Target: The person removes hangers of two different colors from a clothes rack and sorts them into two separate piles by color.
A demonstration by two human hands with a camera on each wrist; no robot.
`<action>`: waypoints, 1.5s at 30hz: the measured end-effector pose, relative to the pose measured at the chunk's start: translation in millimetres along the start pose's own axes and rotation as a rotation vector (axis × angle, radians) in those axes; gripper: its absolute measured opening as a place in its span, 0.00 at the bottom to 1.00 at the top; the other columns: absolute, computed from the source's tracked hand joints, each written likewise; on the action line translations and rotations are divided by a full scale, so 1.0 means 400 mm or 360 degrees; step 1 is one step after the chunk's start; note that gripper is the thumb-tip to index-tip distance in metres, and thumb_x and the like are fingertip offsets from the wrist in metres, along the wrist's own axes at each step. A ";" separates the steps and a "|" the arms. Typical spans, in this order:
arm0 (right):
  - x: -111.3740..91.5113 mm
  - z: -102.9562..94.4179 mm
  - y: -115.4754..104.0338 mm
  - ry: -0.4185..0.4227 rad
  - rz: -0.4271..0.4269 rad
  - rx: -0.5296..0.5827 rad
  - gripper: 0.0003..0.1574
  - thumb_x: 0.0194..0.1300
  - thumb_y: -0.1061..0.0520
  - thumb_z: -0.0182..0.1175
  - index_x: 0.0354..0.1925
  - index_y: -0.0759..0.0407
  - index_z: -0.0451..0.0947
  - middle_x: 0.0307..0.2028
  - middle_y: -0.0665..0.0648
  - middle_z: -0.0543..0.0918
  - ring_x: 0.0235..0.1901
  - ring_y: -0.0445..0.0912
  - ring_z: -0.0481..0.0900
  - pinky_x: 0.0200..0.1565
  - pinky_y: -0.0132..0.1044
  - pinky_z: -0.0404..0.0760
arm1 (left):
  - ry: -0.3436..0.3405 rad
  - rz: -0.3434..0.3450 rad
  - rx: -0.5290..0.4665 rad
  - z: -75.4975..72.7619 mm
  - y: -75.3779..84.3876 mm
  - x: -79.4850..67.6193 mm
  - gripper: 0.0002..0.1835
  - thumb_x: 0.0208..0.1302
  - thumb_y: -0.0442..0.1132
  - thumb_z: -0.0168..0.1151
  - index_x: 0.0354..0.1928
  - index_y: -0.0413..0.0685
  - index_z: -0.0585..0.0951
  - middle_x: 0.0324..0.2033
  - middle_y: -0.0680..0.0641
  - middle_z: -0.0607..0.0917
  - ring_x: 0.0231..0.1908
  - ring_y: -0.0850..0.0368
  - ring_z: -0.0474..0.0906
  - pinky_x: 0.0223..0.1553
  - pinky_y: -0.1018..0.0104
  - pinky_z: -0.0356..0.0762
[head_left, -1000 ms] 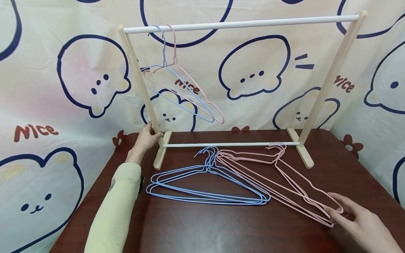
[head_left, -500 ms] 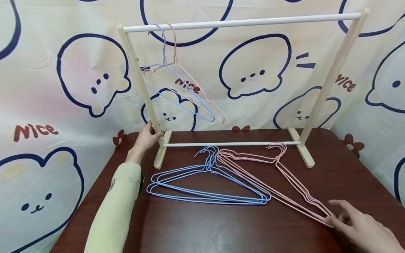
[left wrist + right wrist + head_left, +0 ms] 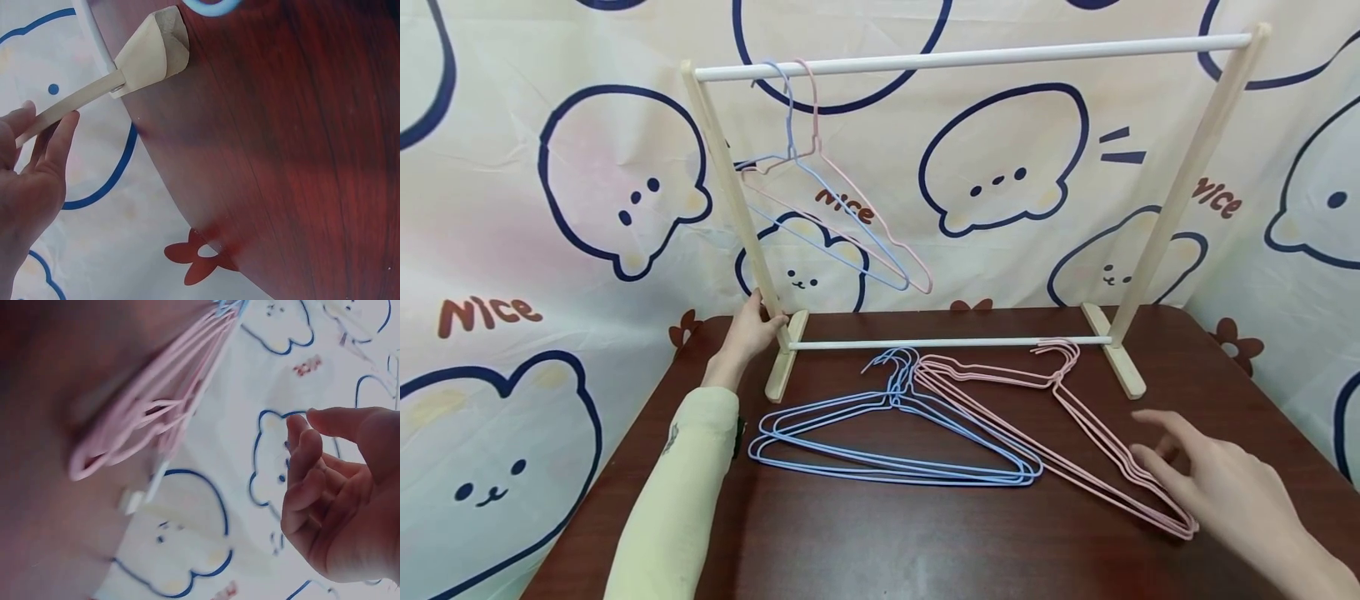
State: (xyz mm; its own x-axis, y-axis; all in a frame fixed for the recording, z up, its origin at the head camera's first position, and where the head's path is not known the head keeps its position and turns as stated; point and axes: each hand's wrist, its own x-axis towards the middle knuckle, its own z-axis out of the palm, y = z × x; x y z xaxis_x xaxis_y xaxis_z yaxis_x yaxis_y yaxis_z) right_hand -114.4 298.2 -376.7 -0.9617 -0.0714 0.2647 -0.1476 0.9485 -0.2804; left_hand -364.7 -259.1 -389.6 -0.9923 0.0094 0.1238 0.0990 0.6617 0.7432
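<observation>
My left hand (image 3: 747,337) grips the left upright of the clothes rack (image 3: 730,187) near its foot. In the left wrist view, thumb and fingers of that hand (image 3: 40,178) lie either side of the wooden post (image 3: 78,101). Above the right end of the pink hangers (image 3: 1057,377) hovers my right hand (image 3: 1221,483), its fingers loosely bent and holding nothing. The right wrist view shows this hand (image 3: 337,500) apart from the pink hangers (image 3: 94,453). Several blue hangers (image 3: 895,398) lie left of the pink ones, partly overlapping them.
A blue hanger (image 3: 790,121) and a pink hanger (image 3: 816,112) hang near the left end of the white top rail (image 3: 985,57). The lower rail (image 3: 955,342) runs just behind the flat hangers. A patterned cloth (image 3: 865,25) backs the brown table (image 3: 880,542).
My right hand has let go of the pink hangers' right end and moved up and left over them. The pink hangers now lie more closely stacked. The left hand keeps its grip.
</observation>
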 end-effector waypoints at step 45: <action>0.419 0.036 -0.425 0.0641 -0.0777 0.0104 0.49 0.61 0.50 0.70 0.75 0.45 0.59 0.34 0.53 0.81 0.19 0.43 0.70 0.17 0.34 0.65 | 0.0070 -0.0091 -0.0029 0.023 0.016 -0.003 0.31 0.74 0.36 0.49 0.75 0.41 0.54 0.63 0.28 0.71 0.61 0.33 0.73 0.59 0.41 0.75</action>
State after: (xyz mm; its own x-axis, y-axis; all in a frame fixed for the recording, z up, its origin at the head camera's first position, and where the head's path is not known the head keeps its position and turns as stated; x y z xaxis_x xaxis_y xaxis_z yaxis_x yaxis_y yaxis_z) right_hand -253.8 120.5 -298.1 -0.6199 -0.3569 0.6988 -0.5729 0.8144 -0.0922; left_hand -363.4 -247.9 -390.9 -0.9921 -0.0609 0.1094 0.0443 0.6463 0.7618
